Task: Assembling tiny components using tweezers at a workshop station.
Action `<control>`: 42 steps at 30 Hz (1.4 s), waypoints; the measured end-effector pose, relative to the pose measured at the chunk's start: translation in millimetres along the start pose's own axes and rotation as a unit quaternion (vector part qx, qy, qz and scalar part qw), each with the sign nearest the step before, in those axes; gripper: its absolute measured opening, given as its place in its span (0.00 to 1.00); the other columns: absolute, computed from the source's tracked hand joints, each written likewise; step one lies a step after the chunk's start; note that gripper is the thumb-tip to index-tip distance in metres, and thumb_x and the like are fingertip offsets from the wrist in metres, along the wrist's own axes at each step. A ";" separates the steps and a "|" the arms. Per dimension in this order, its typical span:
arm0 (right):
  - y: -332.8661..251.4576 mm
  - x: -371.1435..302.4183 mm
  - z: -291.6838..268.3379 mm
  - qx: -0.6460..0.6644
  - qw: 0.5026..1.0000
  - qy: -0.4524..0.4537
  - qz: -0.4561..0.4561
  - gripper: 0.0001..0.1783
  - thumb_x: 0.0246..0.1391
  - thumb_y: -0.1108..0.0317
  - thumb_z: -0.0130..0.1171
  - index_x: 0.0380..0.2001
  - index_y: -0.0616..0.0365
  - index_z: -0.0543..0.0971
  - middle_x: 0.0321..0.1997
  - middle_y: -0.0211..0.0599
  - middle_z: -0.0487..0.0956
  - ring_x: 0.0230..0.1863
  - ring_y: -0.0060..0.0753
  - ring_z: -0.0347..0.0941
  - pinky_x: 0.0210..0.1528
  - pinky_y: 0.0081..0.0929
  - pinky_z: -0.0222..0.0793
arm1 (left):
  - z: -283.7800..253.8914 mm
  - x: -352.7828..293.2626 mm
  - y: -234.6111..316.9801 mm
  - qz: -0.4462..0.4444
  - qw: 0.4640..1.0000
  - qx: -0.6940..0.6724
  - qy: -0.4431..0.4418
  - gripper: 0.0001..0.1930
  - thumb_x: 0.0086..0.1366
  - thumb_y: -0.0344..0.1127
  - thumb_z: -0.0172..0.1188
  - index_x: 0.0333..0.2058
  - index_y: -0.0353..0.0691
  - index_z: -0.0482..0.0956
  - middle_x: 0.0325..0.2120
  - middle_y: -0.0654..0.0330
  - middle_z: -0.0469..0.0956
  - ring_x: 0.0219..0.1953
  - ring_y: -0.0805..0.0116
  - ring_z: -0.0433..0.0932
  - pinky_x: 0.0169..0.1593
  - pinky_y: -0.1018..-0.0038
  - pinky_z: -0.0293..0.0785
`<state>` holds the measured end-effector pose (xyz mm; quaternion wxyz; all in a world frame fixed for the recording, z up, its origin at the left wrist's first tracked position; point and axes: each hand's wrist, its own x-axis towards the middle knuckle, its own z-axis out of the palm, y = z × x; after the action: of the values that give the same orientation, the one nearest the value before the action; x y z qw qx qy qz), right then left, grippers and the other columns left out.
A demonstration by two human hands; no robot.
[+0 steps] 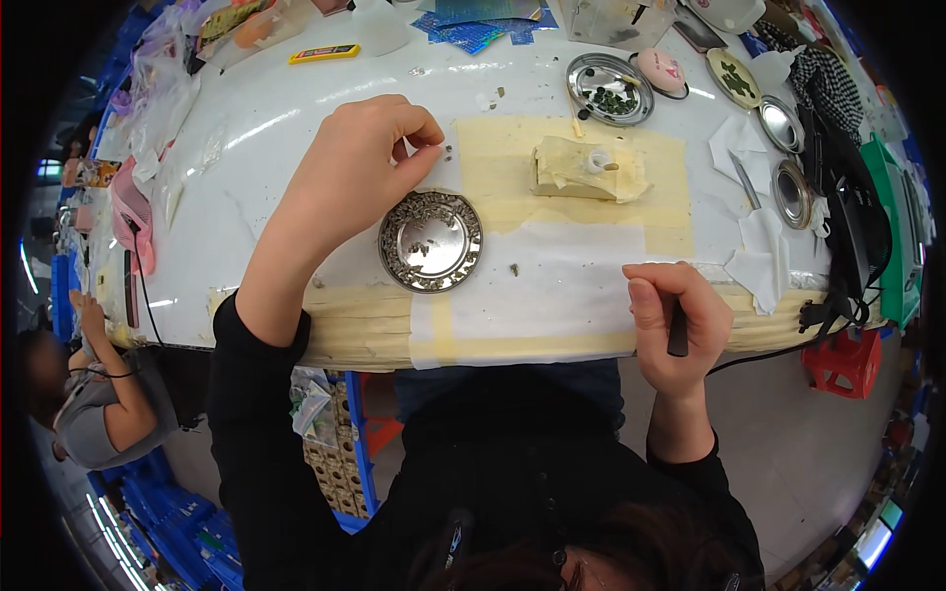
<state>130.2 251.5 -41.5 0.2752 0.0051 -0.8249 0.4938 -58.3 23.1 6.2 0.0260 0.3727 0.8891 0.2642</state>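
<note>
My left hand (370, 163) hovers above the table, just beyond a round metal dish (445, 252). Its thumb and forefinger are closed together; whatever they may hold is too small to make out. Small dark bits (448, 153) lie by the fingertips. Many small grey pieces (402, 268) line the inside of the dish. At the front right edge of the table, my right hand (685, 320) is closed around a slim dark tool (677, 331), mostly hidden by the fingers. Between the hands, a small brownish piece (513, 269) rests on white paper (562, 286).
A tape-covered block (581, 177) with a small white cup (598, 160) stands on yellowish paper (483, 202). Behind it is a metal dish (579, 74) of dark green pieces. A knife (745, 181) and tins lie right. Another person (118, 394) sits far left.
</note>
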 end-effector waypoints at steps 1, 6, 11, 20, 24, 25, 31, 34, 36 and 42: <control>-0.1 -0.4 -0.4 -0.002 1.000 -0.003 0.005 0.04 0.49 0.76 0.66 0.30 0.62 0.81 0.20 0.30 0.75 0.16 0.19 0.62 0.18 0.17 0.54 | 2.2 0.5 -1.1 0.000 1.000 -0.007 0.008 0.05 0.57 0.28 0.63 0.31 0.34 0.80 0.25 0.60 0.77 0.24 0.71 0.72 0.29 0.77 0.68; 1.0 -0.6 0.8 -0.001 1.000 0.001 -0.001 0.04 0.49 0.76 0.66 0.30 0.62 0.81 0.20 0.30 0.76 0.15 0.19 0.61 0.18 0.17 0.54 | 7.4 4.4 -0.5 -0.020 1.000 -0.021 0.005 0.06 0.56 0.30 0.63 0.30 0.34 0.80 0.25 0.56 0.78 0.26 0.65 0.76 0.33 0.73 0.74; -0.1 0.2 1.0 -0.005 1.000 0.001 -0.008 0.04 0.49 0.76 0.66 0.30 0.62 0.81 0.20 0.30 0.76 0.15 0.19 0.61 0.18 0.17 0.53 | 9.4 6.9 -6.0 -0.044 0.997 -0.064 -0.009 0.05 0.57 0.29 0.62 0.30 0.33 0.79 0.25 0.57 0.78 0.26 0.68 0.75 0.34 0.74 0.74; 1.4 -2.1 -1.4 -0.007 1.000 0.004 0.001 0.03 0.50 0.76 0.65 0.30 0.61 0.81 0.21 0.30 0.76 0.16 0.18 0.62 0.19 0.16 0.54 | -4.4 -23.0 19.0 -0.012 0.988 -0.148 -0.046 0.03 0.57 0.25 0.64 0.30 0.35 0.80 0.24 0.64 0.76 0.24 0.79 0.72 0.29 0.82 0.67; 3.9 -3.8 0.0 0.013 1.000 0.017 0.006 0.03 0.51 0.75 0.65 0.30 0.62 0.81 0.21 0.30 0.76 0.17 0.18 0.64 0.20 0.15 0.55 | 4.4 -40.0 32.0 -0.017 0.974 -0.191 -0.117 0.03 0.56 0.24 0.64 0.30 0.34 0.79 0.23 0.63 0.73 0.24 0.78 0.73 0.28 0.81 0.67; 3.2 -3.7 -0.1 0.021 1.000 0.021 0.011 0.03 0.52 0.75 0.64 0.30 0.62 0.81 0.21 0.30 0.76 0.17 0.18 0.64 0.20 0.15 0.55 | 5.5 -41.6 34.1 -0.020 0.974 -0.192 -0.117 0.03 0.56 0.24 0.64 0.30 0.34 0.79 0.24 0.63 0.74 0.24 0.77 0.73 0.28 0.81 0.67; 0.8 -3.6 0.9 0.002 1.000 0.019 0.014 0.03 0.53 0.75 0.64 0.29 0.63 0.80 0.21 0.31 0.76 0.19 0.17 0.66 0.22 0.14 0.57 | 4.4 -44.7 34.5 -0.008 0.976 -0.184 -0.116 0.05 0.56 0.23 0.63 0.32 0.33 0.79 0.26 0.61 0.75 0.25 0.74 0.75 0.29 0.79 0.69; 4.3 -3.5 0.1 0.005 1.000 0.020 -0.010 0.05 0.52 0.74 0.64 0.32 0.63 0.80 0.22 0.29 0.75 0.20 0.17 0.66 0.21 0.14 0.56 | 5.1 -47.6 33.5 -0.008 0.977 -0.175 -0.118 0.06 0.55 0.23 0.63 0.33 0.34 0.80 0.27 0.60 0.75 0.26 0.73 0.75 0.29 0.78 0.70; -0.1 -1.5 -5.4 -0.001 1.000 0.009 0.012 0.08 0.53 0.73 0.64 0.36 0.62 0.79 0.23 0.28 0.74 0.21 0.16 0.65 0.21 0.15 0.55 | 6.9 -49.7 33.0 -0.003 0.982 -0.154 -0.108 0.07 0.55 0.23 0.63 0.34 0.34 0.80 0.27 0.60 0.75 0.26 0.73 0.75 0.30 0.78 0.71; 1.8 12.1 -27.1 -0.153 0.988 -0.023 0.015 0.10 0.55 0.73 0.59 0.41 0.61 0.77 0.29 0.33 0.72 0.27 0.26 0.66 0.25 0.21 0.59 | 7.4 -50.8 34.1 -0.007 0.986 -0.132 -0.102 0.06 0.55 0.23 0.64 0.33 0.34 0.79 0.27 0.61 0.74 0.26 0.73 0.75 0.29 0.78 0.70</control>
<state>131.6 277.8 -27.7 0.2459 -0.0381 -0.8970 0.3653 2.2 11.9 8.8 0.1675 0.3852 0.8415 0.3399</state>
